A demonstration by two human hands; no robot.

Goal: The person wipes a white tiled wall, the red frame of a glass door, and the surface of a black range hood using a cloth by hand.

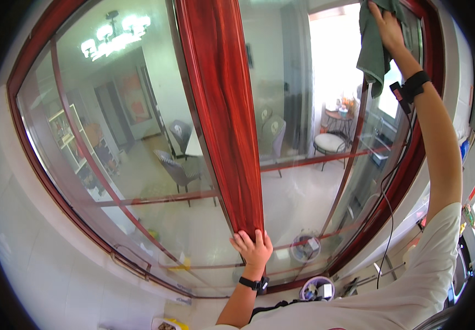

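Observation:
A large sliding glass door with red wood-grain framing stands before me. My left hand (252,251) lies against the lower part of its broad middle stile (225,123), with the fingers spread over the wood. High on the right, my right hand (388,31) holds a dark green cloth (371,57) against the upper part of the right glass pane (287,123). The cloth hangs in folds below the fingers and hides part of the pane's corner. Each wrist wears a black strap, and a thin cable (391,206) trails from the right one.
A lilac bucket (317,288) with things in it stands on the floor by the door's foot. White tiled wall (56,243) runs along the left. Through the left pane (138,165), chairs (177,167) and a shelf show. A round stool (330,143) appears through the right pane.

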